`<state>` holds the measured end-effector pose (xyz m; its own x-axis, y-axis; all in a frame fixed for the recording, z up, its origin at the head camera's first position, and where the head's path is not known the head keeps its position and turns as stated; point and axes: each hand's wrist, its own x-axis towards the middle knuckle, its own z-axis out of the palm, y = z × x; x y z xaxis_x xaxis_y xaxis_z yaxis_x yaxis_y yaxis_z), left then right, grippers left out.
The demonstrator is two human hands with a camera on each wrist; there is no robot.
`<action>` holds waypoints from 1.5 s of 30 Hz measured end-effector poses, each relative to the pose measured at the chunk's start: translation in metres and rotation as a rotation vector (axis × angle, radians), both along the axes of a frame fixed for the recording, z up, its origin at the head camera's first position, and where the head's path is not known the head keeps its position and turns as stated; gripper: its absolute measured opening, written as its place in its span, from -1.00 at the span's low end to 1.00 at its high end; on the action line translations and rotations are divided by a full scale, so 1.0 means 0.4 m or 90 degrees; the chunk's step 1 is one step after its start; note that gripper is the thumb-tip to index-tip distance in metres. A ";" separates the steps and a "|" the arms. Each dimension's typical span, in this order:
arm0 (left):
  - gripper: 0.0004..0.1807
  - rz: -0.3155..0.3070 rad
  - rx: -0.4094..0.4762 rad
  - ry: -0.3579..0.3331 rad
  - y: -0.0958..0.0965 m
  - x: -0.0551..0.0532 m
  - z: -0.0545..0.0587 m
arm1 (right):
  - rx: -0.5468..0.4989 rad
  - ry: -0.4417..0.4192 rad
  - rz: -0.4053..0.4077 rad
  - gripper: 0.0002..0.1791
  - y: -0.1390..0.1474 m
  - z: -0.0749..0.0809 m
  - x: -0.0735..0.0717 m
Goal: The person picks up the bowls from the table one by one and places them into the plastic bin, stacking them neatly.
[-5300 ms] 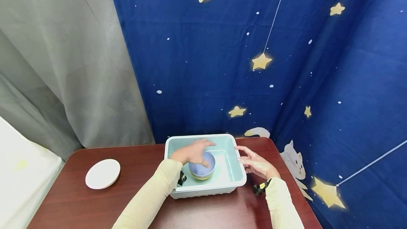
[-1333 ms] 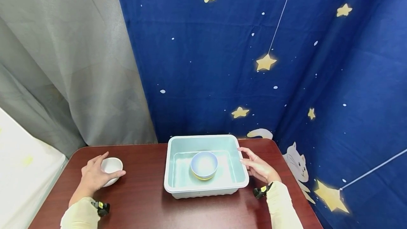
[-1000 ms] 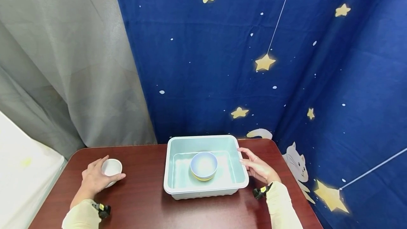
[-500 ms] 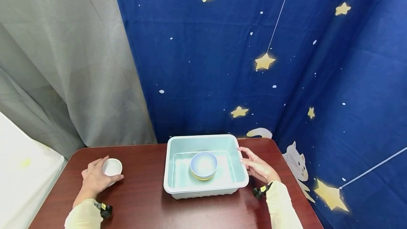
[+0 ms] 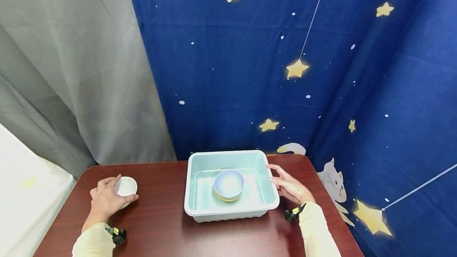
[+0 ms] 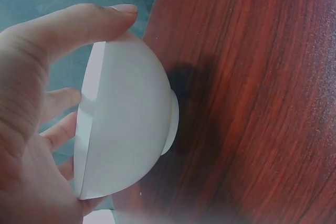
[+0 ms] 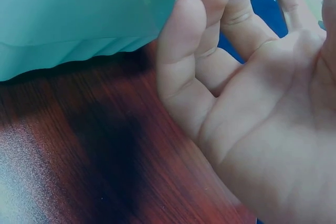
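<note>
On the left of the table, a white bowl (image 5: 126,186) is gripped by my left hand (image 5: 104,199). The left wrist view shows the thumb on the near side of the bowl (image 6: 128,114) and several fingers round its far side; its foot ring sits close to the table, and I cannot tell if it touches. A pale blue-green plastic bin (image 5: 196,212) stands at the centre. Inside it, a blue bowl (image 5: 229,184) is nested in a yellow bowl (image 5: 227,198). My right hand (image 5: 290,185) touches the bin's right rim with loosely bent fingers.
The red-brown wooden table (image 5: 157,193) reaches back to a grey curtain (image 5: 118,90) and a blue star-patterned curtain (image 5: 232,70). A white cloth-covered surface (image 5: 28,197) adjoins its left edge. Black wrist cameras are strapped to both wrists.
Since the oldest frame, my left hand has left the bowls in the bin, moved left and taken hold of the white bowl. Over the last second little has moved. My right hand stays at the rim.
</note>
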<state>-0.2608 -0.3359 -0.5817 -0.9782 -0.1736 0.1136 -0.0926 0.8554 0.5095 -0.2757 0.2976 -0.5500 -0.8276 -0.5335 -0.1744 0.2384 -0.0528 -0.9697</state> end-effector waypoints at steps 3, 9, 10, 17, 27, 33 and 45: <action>0.27 0.002 0.001 0.006 0.004 0.003 0.006 | 0.005 -0.001 -0.002 -0.37 -0.001 0.003 -0.005; 0.27 0.005 -0.003 0.019 0.015 0.009 0.030 | 0.016 -0.014 -0.014 -0.38 -0.003 0.002 -0.004; 0.27 0.004 -0.003 0.019 0.018 0.009 0.036 | 0.017 -0.014 -0.015 -0.38 -0.004 0.001 -0.002; 0.28 -0.025 -0.017 0.034 0.050 -0.004 0.095 | 0.018 -0.006 -0.023 -0.33 -0.006 0.006 0.009; 0.25 -0.079 -0.033 0.091 0.104 -0.007 0.179 | 0.033 -0.010 -0.041 -0.33 -0.009 0.003 0.009; 0.23 -0.114 -0.034 0.117 0.138 -0.006 0.234 | 0.022 -0.003 -0.035 -0.36 -0.009 -0.005 0.010; 0.16 -0.174 -0.023 0.158 0.233 -0.020 0.335 | 0.020 -0.006 -0.036 -0.35 -0.011 -0.004 0.009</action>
